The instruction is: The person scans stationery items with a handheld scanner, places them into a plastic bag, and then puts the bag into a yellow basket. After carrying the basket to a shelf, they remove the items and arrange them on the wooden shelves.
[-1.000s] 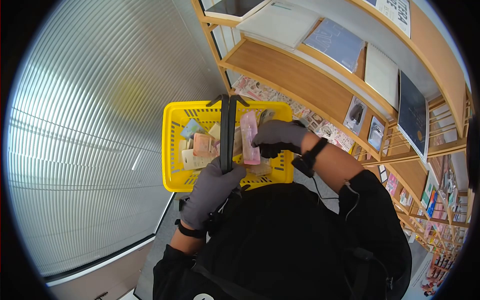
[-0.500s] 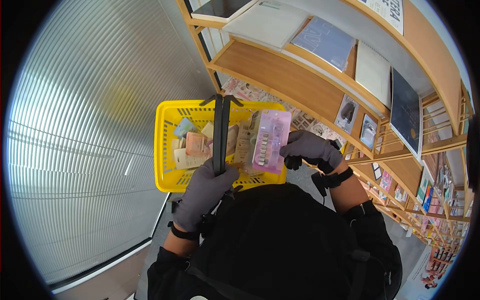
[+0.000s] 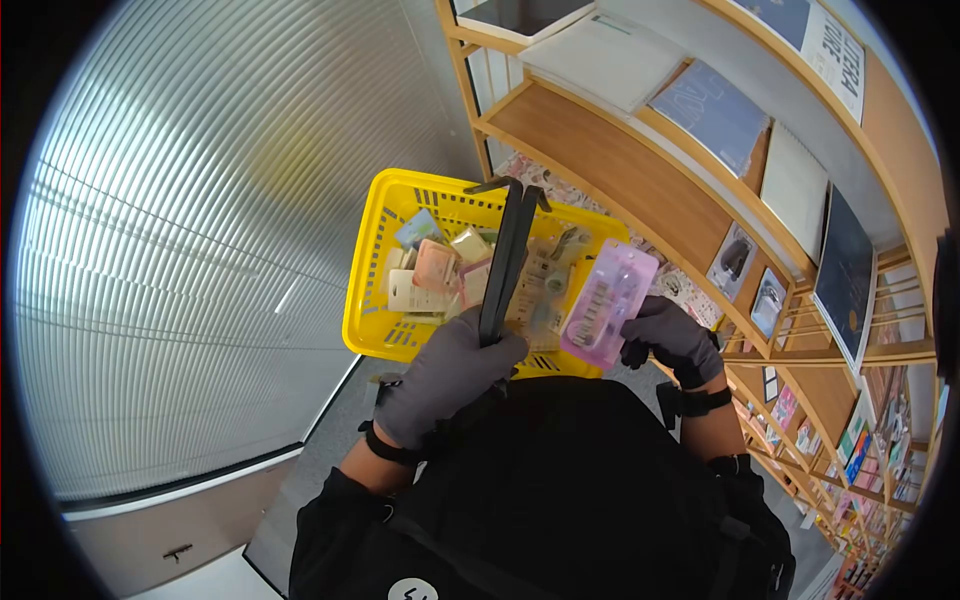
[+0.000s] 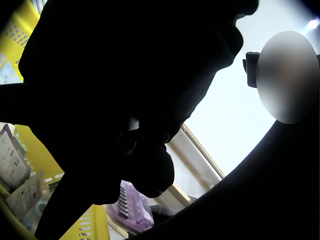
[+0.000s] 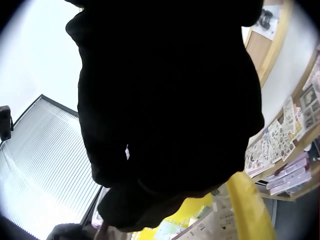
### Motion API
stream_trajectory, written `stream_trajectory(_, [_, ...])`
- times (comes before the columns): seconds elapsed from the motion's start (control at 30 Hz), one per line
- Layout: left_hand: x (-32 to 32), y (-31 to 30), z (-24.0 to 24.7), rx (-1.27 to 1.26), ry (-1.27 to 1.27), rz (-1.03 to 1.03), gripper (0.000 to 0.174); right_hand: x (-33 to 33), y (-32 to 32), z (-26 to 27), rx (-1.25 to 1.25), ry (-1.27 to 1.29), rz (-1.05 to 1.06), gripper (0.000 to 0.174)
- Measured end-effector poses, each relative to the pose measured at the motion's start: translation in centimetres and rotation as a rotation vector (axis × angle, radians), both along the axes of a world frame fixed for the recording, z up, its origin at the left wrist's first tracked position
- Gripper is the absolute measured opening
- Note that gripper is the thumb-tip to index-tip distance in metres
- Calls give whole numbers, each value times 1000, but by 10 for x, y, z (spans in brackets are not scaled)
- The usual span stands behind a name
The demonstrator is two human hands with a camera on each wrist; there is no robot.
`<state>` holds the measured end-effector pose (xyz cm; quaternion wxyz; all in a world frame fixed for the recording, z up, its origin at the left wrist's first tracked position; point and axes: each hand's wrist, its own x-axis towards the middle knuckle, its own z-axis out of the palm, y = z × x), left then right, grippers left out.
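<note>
My gloved left hand [image 3: 450, 370] grips the two black handles [image 3: 510, 260] of a yellow shopping basket [image 3: 362, 290], which are drawn together upright. In my gloved right hand [image 3: 675, 340], a pink-purple blister pack [image 3: 612, 300] is pinched by its right edge, its front facing up. A row of small dark and metallic pieces shows through its clear cover. The pack overlaps the basket's right rim in the head view. Inside the basket lie several packaged items, among them an orange pack [image 3: 434, 265], a white card [image 3: 412, 292] and clear packs [image 3: 545, 290]. Both hands are dark silhouettes in the wrist views.
A wooden shelf unit [image 3: 600, 150] runs along the right, with notebooks [image 3: 712, 110] and small boxed goods [image 3: 768, 300]. Left of the basket stands a ribbed translucent panel [image 3: 230, 250]. Purple packs [image 5: 290, 175] lie on a low shelf in the right wrist view.
My right hand has drawn the blister pack up from inside the basket to its right side and turned the front upward. My left hand has kept hold of the handles; the basket now looks tilted.
</note>
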<state>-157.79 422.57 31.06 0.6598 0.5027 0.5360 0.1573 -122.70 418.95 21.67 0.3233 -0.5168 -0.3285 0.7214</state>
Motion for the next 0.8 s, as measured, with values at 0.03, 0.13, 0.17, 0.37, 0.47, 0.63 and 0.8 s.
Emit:
stream_trajectory(0.03, [1, 0, 2, -7, 14, -7, 26, -8, 3, 5, 1, -55, 37, 33])
stream_trajectory(0.13, [3, -2, 10, -22, 36, 2, 25, -27, 6, 13, -5, -169, 88, 32])
stream_trajectory(0.17, [4, -3, 12, -29, 41, 19, 25, -24, 7, 8, 30, -131, 69, 31])
stream_trajectory(0.37, [8, -8, 13, 12, 35, 53, 24, 6, 3, -5, 162, 113, -138, 28])
stream_trajectory(0.47, [11, -10, 11, 8, 76, 117, 19, 26, 14, -14, 223, 99, -296, 27])
stream_trajectory(0.63, [10, -13, 5, -13, 55, 148, 16, 85, 56, -31, 138, -220, -491, 27])
stream_trajectory(0.8, [6, -14, -1, -1, 46, 144, 15, 146, 93, -65, 51, -321, -414, 32])
